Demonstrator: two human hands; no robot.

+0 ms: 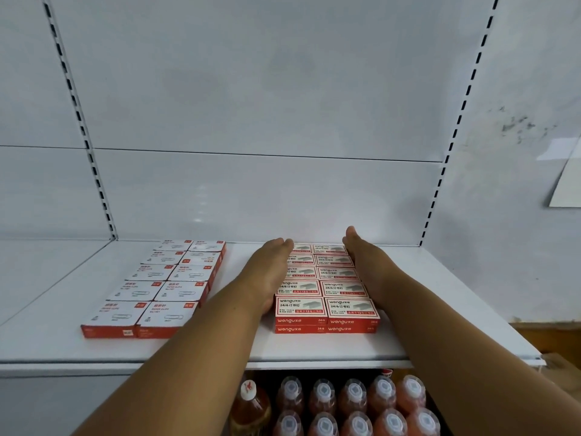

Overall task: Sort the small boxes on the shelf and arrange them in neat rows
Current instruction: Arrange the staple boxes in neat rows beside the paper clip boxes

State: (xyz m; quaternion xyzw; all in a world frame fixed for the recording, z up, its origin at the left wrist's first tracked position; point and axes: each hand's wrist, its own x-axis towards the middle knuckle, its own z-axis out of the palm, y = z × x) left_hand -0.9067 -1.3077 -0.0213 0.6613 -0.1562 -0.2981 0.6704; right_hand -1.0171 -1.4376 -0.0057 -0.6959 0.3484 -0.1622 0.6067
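Two groups of small red-and-white boxes lie on the white shelf. The staple boxes form two columns stacked two high at centre right. My left hand lies flat with straight fingers against the left side of that block. My right hand lies the same way against its right side. Both hands reach to the back row. The paper clip boxes sit in two columns at the left, untouched.
A white back panel with slotted uprights stands behind the shelf. Below the shelf edge stand several bottles of orange drink. Cardboard shows at the far right. Bare shelf lies between the two box groups.
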